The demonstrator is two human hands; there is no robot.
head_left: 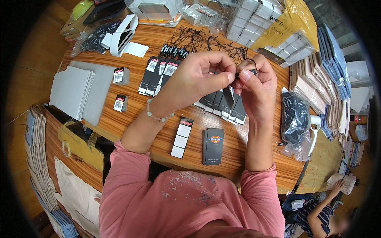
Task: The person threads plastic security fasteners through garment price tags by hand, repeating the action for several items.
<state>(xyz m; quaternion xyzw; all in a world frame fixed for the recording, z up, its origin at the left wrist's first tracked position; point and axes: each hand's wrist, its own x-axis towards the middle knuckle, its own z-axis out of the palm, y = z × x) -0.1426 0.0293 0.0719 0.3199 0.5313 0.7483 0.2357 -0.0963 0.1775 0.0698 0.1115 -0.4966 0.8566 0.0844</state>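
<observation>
Above the middle of the table, my left hand (198, 77) and my right hand (258, 85) meet, both pinching a black tag string (249, 72) with a small black plastic piece on it. A loop of the string stands up past my right fingers. Just below my fingertips a dark hang tag (229, 97) is seen nearly edge-on; how it joins the string is hidden. Fanned rows of black hang tags (238, 111) lie under my hands, partly covered. Nearer me are a tag with white panels (182, 139) and a small stack of dark grey tags (213, 146).
Tangled black strings (190, 39) spread behind the tags. Two small label stacks (121, 76) and white sheets (73, 91) lie left. To the right are a bag of black pieces (294, 119), a white handled tool (314, 131) and folded garments (317, 85). Another person (321, 214) works at lower right.
</observation>
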